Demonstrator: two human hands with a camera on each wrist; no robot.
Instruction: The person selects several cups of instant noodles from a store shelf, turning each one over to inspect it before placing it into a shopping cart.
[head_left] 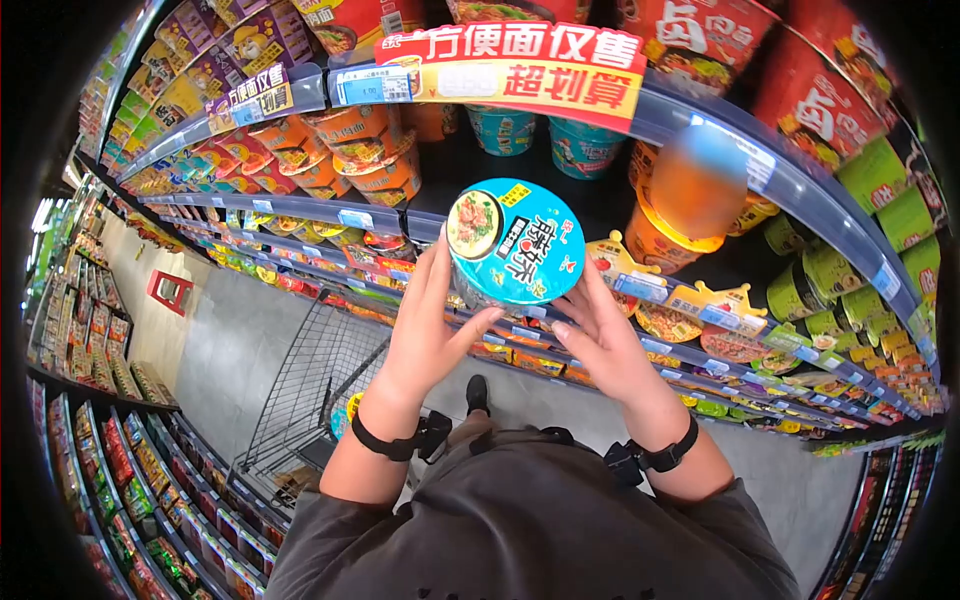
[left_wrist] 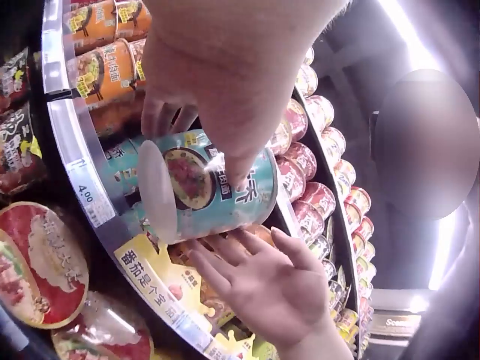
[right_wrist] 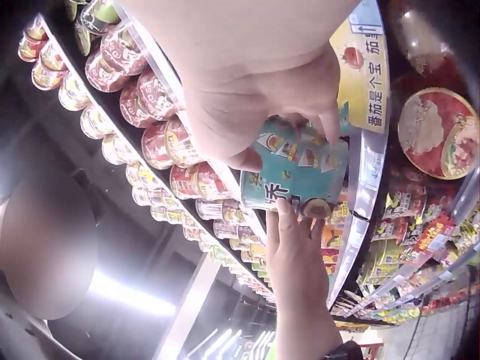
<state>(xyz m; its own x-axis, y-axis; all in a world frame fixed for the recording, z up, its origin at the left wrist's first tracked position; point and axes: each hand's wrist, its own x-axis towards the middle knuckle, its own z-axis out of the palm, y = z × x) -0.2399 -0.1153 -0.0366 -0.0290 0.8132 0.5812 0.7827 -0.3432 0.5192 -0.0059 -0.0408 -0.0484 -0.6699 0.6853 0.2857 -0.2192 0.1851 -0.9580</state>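
A turquoise instant-noodle cup [head_left: 518, 242] is held between both hands in front of the shelf, its printed lid facing up toward the head camera. The left hand [head_left: 422, 318] grips its left side, fingers along the wall and thumb near the lower edge. On the other side the right hand [head_left: 607, 338] holds the cup with fingers and thumb. The left wrist view shows the cup [left_wrist: 225, 191] tilted on its side, the right hand's palm [left_wrist: 277, 289] facing the camera. In the right wrist view, the left fingers touch the cup [right_wrist: 296, 169] from below.
Similar turquoise cups [head_left: 585, 148] stand on the shelf behind, beside orange cups [head_left: 375, 165]. A curved shelf edge [head_left: 715, 115] with price tags runs above. A wire cart [head_left: 310, 370] is at the lower left. More shelves [head_left: 150, 470] line the aisle's far side.
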